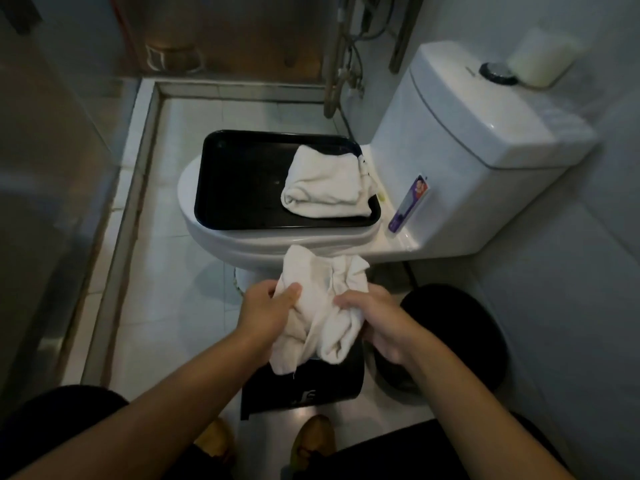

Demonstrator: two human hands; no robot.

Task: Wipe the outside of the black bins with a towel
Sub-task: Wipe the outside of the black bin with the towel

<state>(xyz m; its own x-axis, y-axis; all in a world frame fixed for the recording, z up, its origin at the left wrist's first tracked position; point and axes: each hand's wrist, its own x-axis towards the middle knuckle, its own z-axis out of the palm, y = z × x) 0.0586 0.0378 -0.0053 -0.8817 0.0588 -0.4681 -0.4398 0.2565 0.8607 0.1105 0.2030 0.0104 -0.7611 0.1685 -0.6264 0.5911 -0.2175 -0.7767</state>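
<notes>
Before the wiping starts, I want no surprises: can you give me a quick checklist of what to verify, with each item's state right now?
1. Towel in hand: ok, the left hand and right hand both grip the white towel.
2. Towel bunched into a wiping pad: not ok, it hangs crumpled.
3. Bin within reach: ok, a black bin sits just below the towel.
4. Second bin located: ok, a round black bin stands to the right.
5. Towel on a bin: cannot tell.
6. Spare available: ok, a folded towel lies on the black tray.

black bins [304, 393] stand on tiled floor [166, 306].
</notes>
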